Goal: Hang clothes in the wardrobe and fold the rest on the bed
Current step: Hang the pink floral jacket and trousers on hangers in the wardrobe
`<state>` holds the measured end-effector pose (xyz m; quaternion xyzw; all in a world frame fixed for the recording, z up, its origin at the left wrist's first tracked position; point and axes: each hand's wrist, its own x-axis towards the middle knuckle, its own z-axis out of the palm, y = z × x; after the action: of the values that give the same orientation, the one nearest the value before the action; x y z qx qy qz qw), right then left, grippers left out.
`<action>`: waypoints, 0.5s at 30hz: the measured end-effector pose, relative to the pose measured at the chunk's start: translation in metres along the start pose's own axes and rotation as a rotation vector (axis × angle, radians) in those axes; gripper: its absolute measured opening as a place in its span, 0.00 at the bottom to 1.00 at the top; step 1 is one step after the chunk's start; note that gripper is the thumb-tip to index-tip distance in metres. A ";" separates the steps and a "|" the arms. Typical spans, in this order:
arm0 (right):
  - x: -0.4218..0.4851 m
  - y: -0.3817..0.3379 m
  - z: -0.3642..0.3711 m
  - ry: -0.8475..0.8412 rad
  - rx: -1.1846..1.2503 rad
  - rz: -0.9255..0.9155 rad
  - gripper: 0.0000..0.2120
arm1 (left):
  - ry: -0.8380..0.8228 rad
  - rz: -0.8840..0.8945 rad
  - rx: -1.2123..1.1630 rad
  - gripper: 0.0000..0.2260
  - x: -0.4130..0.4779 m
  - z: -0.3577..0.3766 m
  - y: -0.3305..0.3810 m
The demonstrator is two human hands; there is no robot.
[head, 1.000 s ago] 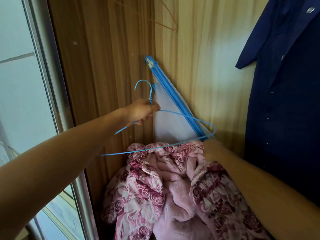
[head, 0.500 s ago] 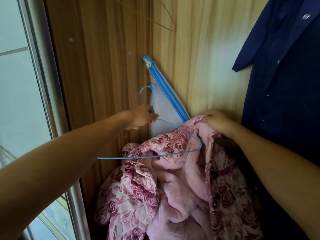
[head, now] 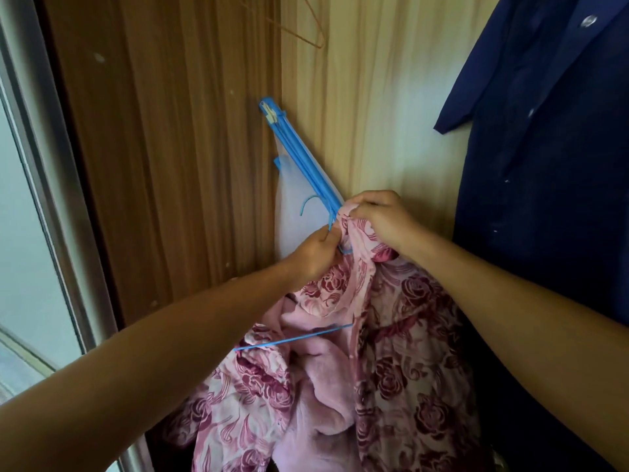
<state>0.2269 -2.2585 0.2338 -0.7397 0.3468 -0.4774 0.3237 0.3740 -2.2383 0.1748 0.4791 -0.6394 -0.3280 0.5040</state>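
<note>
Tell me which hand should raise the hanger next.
Left, likely: the left hand grips the blue hanger just below its hook, while the right hand pinches the pink floral garment.

A blue-edged white pouch (head: 289, 233) stands tilted, well right of the grey window frame (head: 51, 199).

Wooden wardrobe (head: 204, 165): blue-framed pouch (head: 293, 216) against corner, navy garment (head: 544, 172) right.

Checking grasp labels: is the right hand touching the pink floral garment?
Touching. The head view shows the right hand with fingers curled into the bunched top edge of the pink floral garment, pinching the fabric beside the blue hanger.
</note>
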 end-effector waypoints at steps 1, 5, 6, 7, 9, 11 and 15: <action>0.002 0.003 -0.003 0.008 0.009 0.012 0.10 | 0.030 -0.019 -0.013 0.18 0.002 0.000 -0.003; -0.005 0.032 -0.026 -0.110 -0.299 -0.005 0.07 | 0.072 -0.018 -0.006 0.21 0.005 -0.010 -0.012; -0.014 0.040 -0.027 -0.205 -0.400 0.034 0.16 | 0.044 -0.016 -0.016 0.21 0.003 -0.012 -0.013; -0.022 0.050 -0.026 -0.283 -0.481 0.062 0.27 | 0.019 -0.015 -0.010 0.20 0.004 -0.014 -0.015; -0.031 0.066 -0.020 -0.277 -0.652 0.002 0.41 | -0.054 -0.004 0.022 0.20 0.004 -0.017 -0.017; -0.030 0.080 -0.017 -0.214 -0.694 -0.042 0.45 | -0.161 -0.025 0.029 0.19 0.009 -0.026 -0.018; -0.031 0.082 -0.028 -0.139 -0.649 -0.027 0.37 | -0.128 -0.172 0.364 0.27 0.037 -0.079 -0.057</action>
<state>0.1748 -2.2821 0.1614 -0.8395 0.4480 -0.2946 0.0880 0.4648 -2.2867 0.1577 0.5933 -0.6755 -0.2788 0.3377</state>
